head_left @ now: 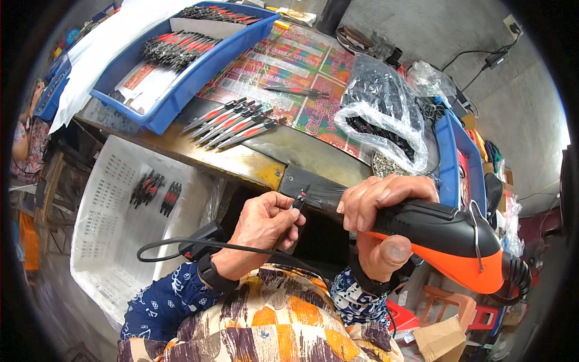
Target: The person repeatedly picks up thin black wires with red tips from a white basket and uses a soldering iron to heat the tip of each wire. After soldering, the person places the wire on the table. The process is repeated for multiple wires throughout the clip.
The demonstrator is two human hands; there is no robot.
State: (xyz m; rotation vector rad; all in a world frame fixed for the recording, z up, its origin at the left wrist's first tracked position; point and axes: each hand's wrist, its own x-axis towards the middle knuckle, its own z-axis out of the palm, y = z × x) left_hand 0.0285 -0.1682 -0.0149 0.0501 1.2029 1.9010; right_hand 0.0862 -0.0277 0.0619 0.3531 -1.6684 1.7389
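My left hand (265, 223) is closed in a pinch, fingertips around a small dark piece (300, 199) with a touch of red. Most of that piece is hidden by the fingers. Wrapped round the front of an orange and black corded power tool (446, 232) is my right hand (386, 217). The tool lies roughly level, its front toward my left hand and a wire hanging loop near its rear. Its tip is hidden behind my fingers. Beyond my hands, several slim silver, black and red cutter-like pieces (235, 123) lie side by side on the table.
A blue tray (172, 108) of similar pieces stands at the far left. Below the table edge sits a white perforated basket (108, 253) with black-red parts. A clear bag (386, 90) of dark parts and a dish of small metal bits (386, 165) are at right. A black cable (235, 244) crosses my left wrist.
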